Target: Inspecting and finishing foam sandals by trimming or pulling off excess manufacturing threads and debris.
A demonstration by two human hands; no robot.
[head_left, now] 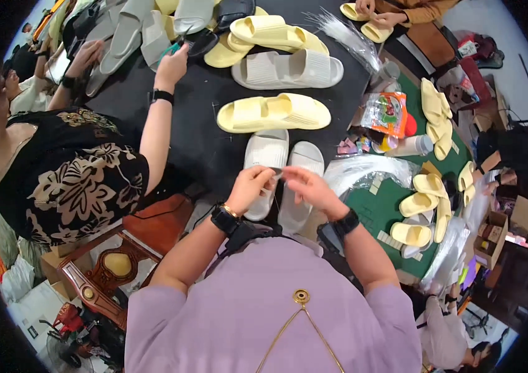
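Left hand (pixel 250 185) and right hand (pixel 304 184) each keep a narrow pinch grip on a small dark tag (pixel 276 171) above the pair of white moulded foam slide sandals (pixel 282 177); a loosened pinch would likely drop it between them.

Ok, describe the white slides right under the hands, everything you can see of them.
The white slides are a pair, lying side by side on the black table, toes pointing away from the person. Each has a broad ribbed strap and a thick sole, and looks like soft moulded foam. The left hand and right hand meet just above them, pinching something small, and cover their heel ends. Beyond the toes lies a yellow pair, apart from them.
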